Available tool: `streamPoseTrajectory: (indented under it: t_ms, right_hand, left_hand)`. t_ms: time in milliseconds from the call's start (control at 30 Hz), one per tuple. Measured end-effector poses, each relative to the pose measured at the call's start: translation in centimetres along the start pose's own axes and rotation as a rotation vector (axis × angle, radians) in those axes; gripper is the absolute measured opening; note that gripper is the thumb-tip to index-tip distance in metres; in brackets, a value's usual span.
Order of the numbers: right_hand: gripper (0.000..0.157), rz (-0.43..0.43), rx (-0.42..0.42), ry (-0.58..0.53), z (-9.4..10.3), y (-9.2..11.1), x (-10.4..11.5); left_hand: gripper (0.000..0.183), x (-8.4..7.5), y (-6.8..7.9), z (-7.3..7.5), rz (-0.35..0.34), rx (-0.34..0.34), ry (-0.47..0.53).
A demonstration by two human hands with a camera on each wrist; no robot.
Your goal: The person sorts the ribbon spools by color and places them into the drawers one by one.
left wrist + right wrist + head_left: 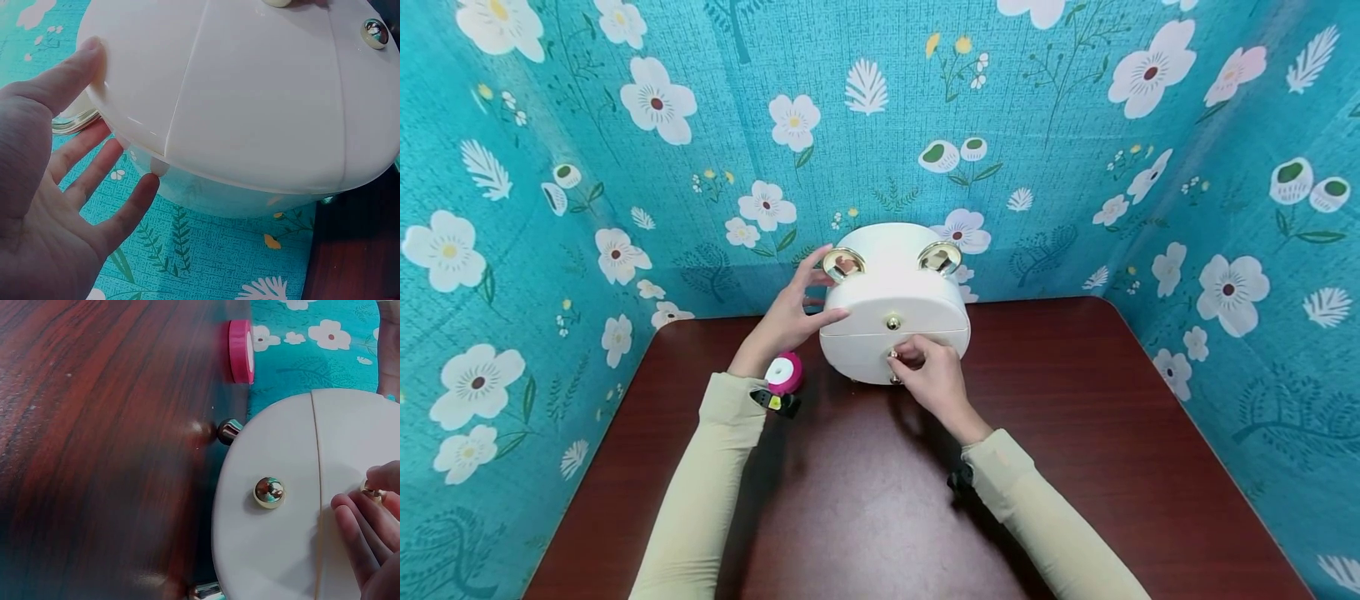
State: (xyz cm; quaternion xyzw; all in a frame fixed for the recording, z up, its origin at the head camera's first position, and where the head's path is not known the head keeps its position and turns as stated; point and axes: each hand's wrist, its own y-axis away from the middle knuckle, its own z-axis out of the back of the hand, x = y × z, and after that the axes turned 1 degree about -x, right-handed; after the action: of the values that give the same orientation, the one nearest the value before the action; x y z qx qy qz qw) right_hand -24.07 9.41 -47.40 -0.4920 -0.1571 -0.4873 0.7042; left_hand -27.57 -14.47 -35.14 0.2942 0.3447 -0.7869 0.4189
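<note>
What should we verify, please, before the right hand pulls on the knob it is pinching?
1. Right hand pinching the middle gold knob: ok.
2. Left hand at the white box, thumb against its front edge: ok.
3. Box standing upright on the table: ok.
4. Pink ribbon roll out of the way, beside the box rather than before the knobs: ok.
5. Contents of the box: cannot tell; its interior is hidden.

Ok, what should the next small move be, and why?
I'd probably draw the right hand gently outward: it pinches the middle gold knob, and that knob's drawer looks closed. The left hand has its thumb at the front edge of the white drawer box, which might help steady it.
</note>
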Motion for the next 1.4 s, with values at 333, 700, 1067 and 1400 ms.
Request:
streamPoseTrajectory:
  t_ms: [333,700,1067,1400]
  right_hand:
    - [0.012,0.026,0.039,-0.01,0.5,0.5,0.0]
    - [0.019,0.042,0.106,0.035,2.0,1.9,-1.2]
    - [0.021,-0.166,0.288,0.039,0.7,2.9,-3.2]
    - [0.02,-0.213,0.26,-0.03,-0.7,2.8,-3.7]
  left_hand:
    - [0.089,0.0,0.1,-0.1,0.003,-0.013,0.002]
    - [0.09,-0.1,0.0,0.0,-0.002,0.001,0.005]
    - [0.09,0.0,0.0,0.0,0.003,0.003,0.015]
    - [0.089,-0.1,0.0,0.1,0.009,-0.001,0.004]
